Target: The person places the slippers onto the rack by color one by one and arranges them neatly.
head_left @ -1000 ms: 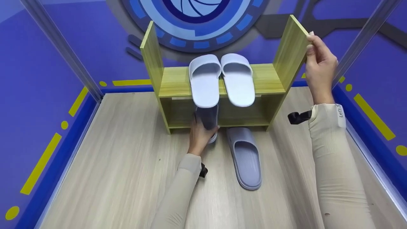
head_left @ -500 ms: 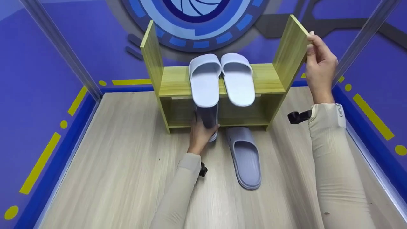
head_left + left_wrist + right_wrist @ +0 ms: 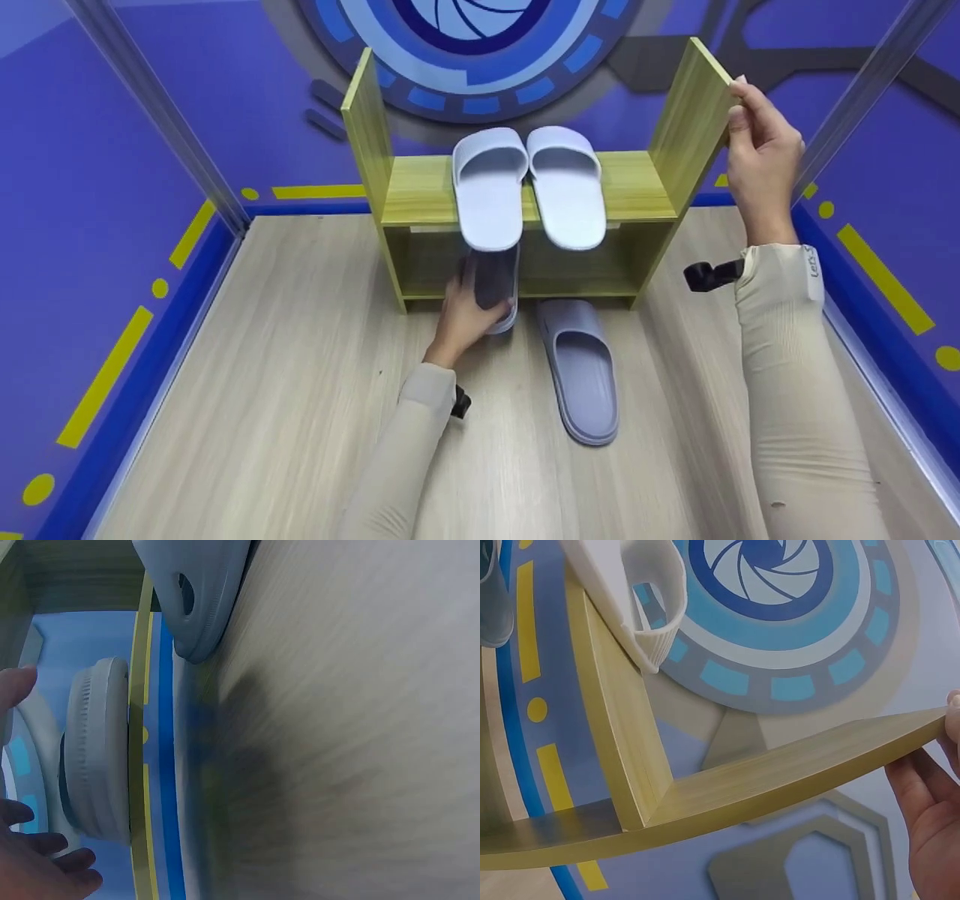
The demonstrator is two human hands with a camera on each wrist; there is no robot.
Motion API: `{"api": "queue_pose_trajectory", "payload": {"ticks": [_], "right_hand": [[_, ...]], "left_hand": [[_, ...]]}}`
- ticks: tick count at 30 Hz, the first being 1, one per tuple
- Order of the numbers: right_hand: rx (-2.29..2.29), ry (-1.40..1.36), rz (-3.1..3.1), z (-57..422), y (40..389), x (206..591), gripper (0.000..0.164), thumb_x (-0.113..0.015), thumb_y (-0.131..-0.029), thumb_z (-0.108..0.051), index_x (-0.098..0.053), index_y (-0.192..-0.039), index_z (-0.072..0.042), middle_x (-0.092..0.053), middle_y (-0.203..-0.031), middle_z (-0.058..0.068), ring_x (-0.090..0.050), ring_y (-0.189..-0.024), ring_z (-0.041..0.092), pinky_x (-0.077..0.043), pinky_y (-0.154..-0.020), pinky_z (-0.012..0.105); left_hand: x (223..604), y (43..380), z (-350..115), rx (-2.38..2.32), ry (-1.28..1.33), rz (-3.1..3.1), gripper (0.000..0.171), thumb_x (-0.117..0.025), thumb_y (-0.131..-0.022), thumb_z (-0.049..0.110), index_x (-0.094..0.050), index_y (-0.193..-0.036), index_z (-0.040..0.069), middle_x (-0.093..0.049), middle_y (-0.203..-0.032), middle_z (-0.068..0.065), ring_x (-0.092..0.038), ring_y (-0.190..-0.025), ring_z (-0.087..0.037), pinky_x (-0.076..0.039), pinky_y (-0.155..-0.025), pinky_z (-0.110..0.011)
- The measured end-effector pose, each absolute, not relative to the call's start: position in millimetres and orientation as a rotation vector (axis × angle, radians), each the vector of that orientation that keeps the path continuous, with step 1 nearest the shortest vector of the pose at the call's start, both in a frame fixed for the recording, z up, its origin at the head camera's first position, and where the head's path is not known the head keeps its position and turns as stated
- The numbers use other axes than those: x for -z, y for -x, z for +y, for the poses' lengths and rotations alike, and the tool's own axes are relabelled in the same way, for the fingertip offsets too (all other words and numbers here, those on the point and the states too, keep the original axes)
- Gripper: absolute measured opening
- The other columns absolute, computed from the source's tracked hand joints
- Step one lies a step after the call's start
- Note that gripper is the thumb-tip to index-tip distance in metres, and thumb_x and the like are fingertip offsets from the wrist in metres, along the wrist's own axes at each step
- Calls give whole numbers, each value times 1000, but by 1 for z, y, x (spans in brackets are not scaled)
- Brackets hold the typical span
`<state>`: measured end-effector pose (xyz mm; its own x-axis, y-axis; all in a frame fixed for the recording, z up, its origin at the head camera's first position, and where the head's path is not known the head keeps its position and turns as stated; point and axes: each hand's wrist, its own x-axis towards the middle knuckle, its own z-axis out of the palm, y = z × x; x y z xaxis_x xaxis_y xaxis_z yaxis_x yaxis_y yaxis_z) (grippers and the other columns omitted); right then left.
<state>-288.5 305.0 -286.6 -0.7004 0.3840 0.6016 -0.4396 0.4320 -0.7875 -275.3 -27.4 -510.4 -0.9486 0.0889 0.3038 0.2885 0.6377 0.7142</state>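
My left hand [image 3: 463,319] is at the lower level of a small wooden shoe rack [image 3: 427,210], beside a grey slipper [image 3: 496,281] lying there. In the left wrist view its thumb and fingers [image 3: 45,844] are spread apart, with the slipper [image 3: 97,754] beyond them. My right hand [image 3: 765,161] pinches the upper front edge of the rack's right side panel [image 3: 690,127] between thumb and fingers. A second grey slipper [image 3: 585,382] lies on the floor in front of the rack. The first slipper's toe end is hidden beneath the upper shelf.
Two white slippers, a left one [image 3: 491,202] and a right one [image 3: 568,199], stand side by side on the upper shelf, heels jutting over its edge. Blue printed walls [image 3: 187,112] surround the wood-look floor [image 3: 300,375] at the back and both sides.
My left hand has shifted slightly left and its grip on the grey slipper has loosened. The right hand keeps its pinch on the panel. The head view has shifted a little.
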Motion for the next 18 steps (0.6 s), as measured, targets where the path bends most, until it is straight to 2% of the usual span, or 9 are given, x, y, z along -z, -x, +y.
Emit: {"api": "queue_pose_trajectory", "payload": {"ticks": [2, 4, 7, 12, 18], "right_hand": [[-1382, -53, -1930, 303, 284, 283, 33, -56, -95, -15, -65, -126, -13, -59, -136, 3, -60, -82, 2, -45, -73, 11], [-1412, -67, -1952, 301, 278, 280, 36, -55, -96, -14, -60, -132, -12, -56, -139, 4, -63, -101, 5, -48, -86, 12], [-1438, -61, -1982, 298, 268, 278, 44, -52, -98, -14, -49, -141, -13, -50, -144, 6, -51, -128, 9, -42, -104, 20], [-1438, 63, -1990, 293, 253, 290, 53, -51, -99, -20, -35, -149, -13, -42, -151, 4, -40, -138, 9, -33, -112, 21], [-1435, 229, -2032, 288, 242, 332, 62, -51, -98, -33, -25, -153, -21, -32, -156, -1, -38, -139, 11, -31, -114, 23]], "left_hand": [[508, 274, -31, 1212, 297, -2635, 93, -74, -78, 43, -28, -152, 11, -30, -153, -23, -36, -136, -42, -37, -108, -52], [503, 270, -35, 1211, 271, -2655, 89, -71, -80, 43, -30, -150, 7, -29, -153, -24, -33, -138, -41, -34, -111, -52], [493, 266, -44, 1197, 257, -2668, 84, -68, -84, 44, -33, -148, 3, -31, -153, -23, -30, -141, -38, -31, -113, -51], [471, 264, -64, 1148, 329, -2542, 70, -67, -87, 37, -41, -146, 9, -41, -148, -19, -39, -137, -35, -35, -111, -49], [444, 271, -88, 1051, 571, -2143, 50, -70, -86, 16, -56, -131, -2, -58, -131, -20, -53, -123, -34, -40, -107, -42]]}}
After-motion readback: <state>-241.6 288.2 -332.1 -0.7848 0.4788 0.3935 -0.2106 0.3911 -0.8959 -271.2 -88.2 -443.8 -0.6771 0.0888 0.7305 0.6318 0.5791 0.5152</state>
